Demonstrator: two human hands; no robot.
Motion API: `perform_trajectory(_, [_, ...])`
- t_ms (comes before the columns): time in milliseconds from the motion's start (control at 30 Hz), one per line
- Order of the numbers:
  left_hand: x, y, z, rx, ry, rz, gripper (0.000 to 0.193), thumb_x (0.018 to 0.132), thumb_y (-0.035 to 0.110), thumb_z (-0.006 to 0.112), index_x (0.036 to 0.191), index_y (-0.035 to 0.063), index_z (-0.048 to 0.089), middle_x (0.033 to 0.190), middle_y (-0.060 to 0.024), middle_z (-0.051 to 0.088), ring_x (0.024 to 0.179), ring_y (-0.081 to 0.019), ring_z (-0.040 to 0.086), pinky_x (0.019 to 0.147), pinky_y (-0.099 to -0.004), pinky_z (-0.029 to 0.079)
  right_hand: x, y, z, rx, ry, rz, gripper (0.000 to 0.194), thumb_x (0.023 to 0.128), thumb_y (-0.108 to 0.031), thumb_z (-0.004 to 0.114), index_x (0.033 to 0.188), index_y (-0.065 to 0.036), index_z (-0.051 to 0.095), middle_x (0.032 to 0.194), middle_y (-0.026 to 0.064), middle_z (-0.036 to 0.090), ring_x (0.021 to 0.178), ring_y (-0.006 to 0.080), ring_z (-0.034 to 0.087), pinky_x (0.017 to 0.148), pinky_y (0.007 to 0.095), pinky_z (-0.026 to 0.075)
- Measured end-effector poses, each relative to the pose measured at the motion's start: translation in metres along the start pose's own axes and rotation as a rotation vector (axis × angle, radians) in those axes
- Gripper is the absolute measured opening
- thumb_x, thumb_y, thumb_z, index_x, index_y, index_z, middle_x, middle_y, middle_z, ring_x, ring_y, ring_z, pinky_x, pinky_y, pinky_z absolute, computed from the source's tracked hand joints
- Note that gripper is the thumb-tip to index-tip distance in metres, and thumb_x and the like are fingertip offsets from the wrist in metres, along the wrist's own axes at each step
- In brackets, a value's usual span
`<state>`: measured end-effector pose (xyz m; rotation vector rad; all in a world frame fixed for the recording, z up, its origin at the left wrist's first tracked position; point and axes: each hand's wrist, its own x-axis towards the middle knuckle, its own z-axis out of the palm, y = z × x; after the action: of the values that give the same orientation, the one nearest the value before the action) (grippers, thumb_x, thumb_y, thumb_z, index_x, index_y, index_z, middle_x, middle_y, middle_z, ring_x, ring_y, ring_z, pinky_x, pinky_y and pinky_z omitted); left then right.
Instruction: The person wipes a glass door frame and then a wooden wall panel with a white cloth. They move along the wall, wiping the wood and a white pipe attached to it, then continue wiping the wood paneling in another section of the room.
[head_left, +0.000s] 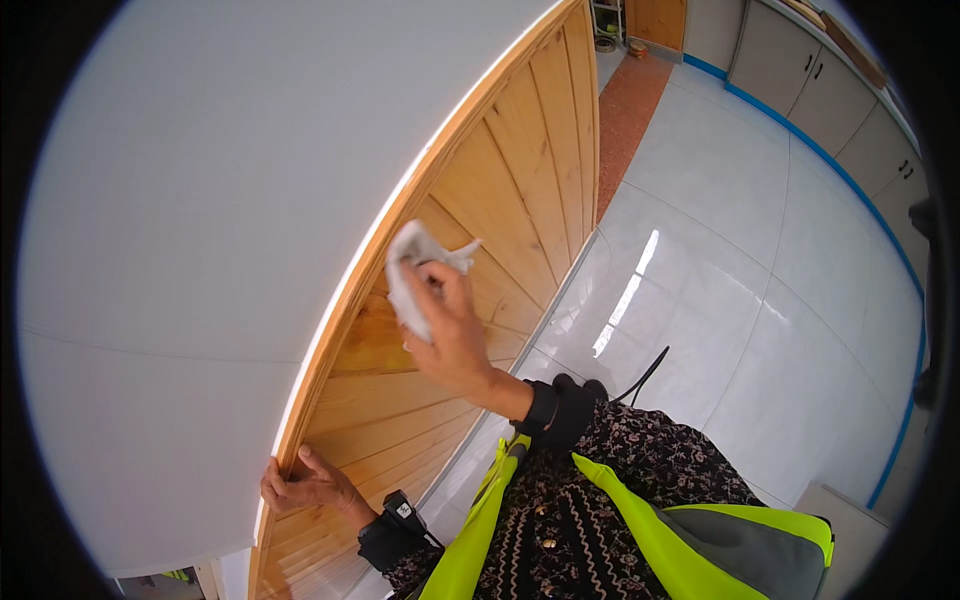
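My right hand (450, 330) holds a crumpled white cloth (412, 281) against the upper part of the varnished wood wainscot panelling (517, 157), just beside its top trim. Lower down, my left hand (311, 480) rests on the wooden trim rail (330, 349), its fingers hooked over the edge and the thumb on the inner side. A glossier, darker board (375, 330) shows next to the cloth. A black band with a small device (401, 510) is on my left wrist.
Pale glossy floor tiles (697, 300) run along the panelling, with a reddish stone strip (634, 112) farther off. Grey cabinets (780, 60) with blue tape (825, 157) along their base line the right side. A black cable or strap (649, 375) shows near my feet.
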<state>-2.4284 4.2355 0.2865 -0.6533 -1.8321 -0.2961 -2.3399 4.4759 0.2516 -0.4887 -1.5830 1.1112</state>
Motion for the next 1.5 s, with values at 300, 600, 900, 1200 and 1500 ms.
perform_trajectory(300, [0.005, 0.006, -0.002, 0.054, 0.031, 0.030, 0.044, 0.085, 0.039, 0.058, 0.110, 0.0047, 0.047, 0.102, -0.0112, 0.037, 0.089, -0.0232, 0.042, 0.071, -0.0320, 0.042, -0.052, 0.108, -0.014, -0.229, -0.053, 0.057, 0.039, 0.070, 0.000, 0.059, 0.106, -0.009, 0.051, 0.100, 0.0131, 0.048, 0.092, 0.0331, 0.048, 0.078, 0.0411, 0.039])
perform_trajectory(600, [0.003, 0.002, -0.004, 0.086, -0.006, 0.041, 0.046, 0.086, 0.042, 0.055, 0.107, 0.0028, 0.046, 0.102, -0.0091, 0.032, 0.094, -0.0216, 0.036, 0.075, -0.0334, 0.040, 0.028, 0.099, -0.039, -0.058, 0.171, 0.365, 0.049, 0.075, 0.002, 0.051, 0.123, 0.000, 0.044, 0.119, 0.0210, 0.043, 0.108, 0.0374, 0.042, 0.092, 0.0387, 0.034])
perform_trajectory(900, [0.006, 0.004, -0.004, 0.087, 0.057, 0.073, 0.043, 0.085, 0.037, 0.059, 0.109, 0.0028, 0.046, 0.106, -0.0108, 0.033, 0.093, -0.0229, 0.040, 0.073, -0.0317, 0.042, 0.031, 0.095, -0.036, -0.326, 0.161, -0.077, 0.056, 0.073, 0.011, 0.043, 0.127, -0.001, 0.041, 0.135, 0.0183, 0.032, 0.127, 0.0368, 0.027, 0.104, 0.0443, 0.022])
perform_trajectory(1200, [0.004, 0.005, -0.001, 0.015, 0.068, 0.060, 0.042, 0.085, 0.035, 0.058, 0.109, 0.0022, 0.046, 0.105, -0.0106, 0.032, 0.092, -0.0223, 0.040, 0.072, -0.0309, 0.042, 0.014, 0.081, -0.013, -0.200, 0.217, 0.262, 0.059, 0.072, 0.010, 0.045, 0.130, 0.001, 0.036, 0.134, 0.0222, 0.033, 0.125, 0.0392, 0.026, 0.104, 0.0432, 0.022])
perform_trajectory(1500, [0.005, 0.027, -0.015, 0.021, -0.038, -0.003, 0.039, 0.083, 0.025, 0.062, 0.110, 0.0018, 0.045, 0.108, -0.0097, 0.031, 0.104, -0.0239, 0.033, 0.087, -0.0373, 0.035, -0.015, 0.068, -0.007, -0.482, -0.083, -0.423, 0.049, 0.071, 0.000, 0.050, 0.117, -0.015, 0.054, 0.124, 0.0104, 0.043, 0.120, 0.0288, 0.035, 0.095, 0.0408, 0.035])
